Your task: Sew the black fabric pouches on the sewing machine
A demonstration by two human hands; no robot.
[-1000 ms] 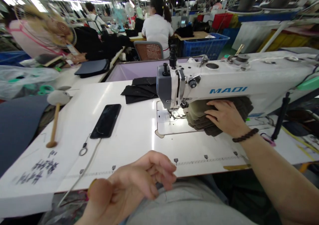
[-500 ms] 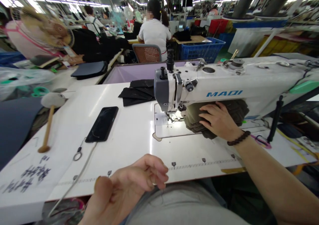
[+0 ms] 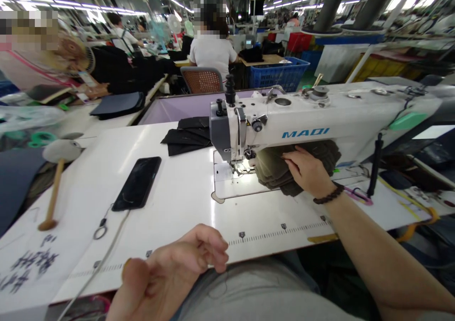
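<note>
My right hand [image 3: 308, 170] rests on a stack of dark olive fabric pieces [image 3: 272, 171] under the arm of a white sewing machine [image 3: 305, 117]. Its fingers stretch out over the top piece, with some fingertips hard to make out. The stack lies to the right of the needle and presser foot [image 3: 235, 167], apart from them. Near the front edge of the table, my left hand [image 3: 174, 264] is held palm up with its fingers loosely curled and apart, nothing in it. Folded black fabric pieces [image 3: 188, 133] lie behind and left of the needle.
A black phone [image 3: 137, 183] with a cable lies on the white table [image 3: 185, 197]. Left of it is a wooden-handled mallet [image 3: 55, 193]. Purple-handled scissors [image 3: 359, 196] sit right of the stack. Co-workers sit beyond, near a blue basket [image 3: 279, 74].
The view has shifted slightly, so the scene sits further left. My right hand's fingers have drawn closer together on the fabric stack. My left hand keeps nearly the same pose.
</note>
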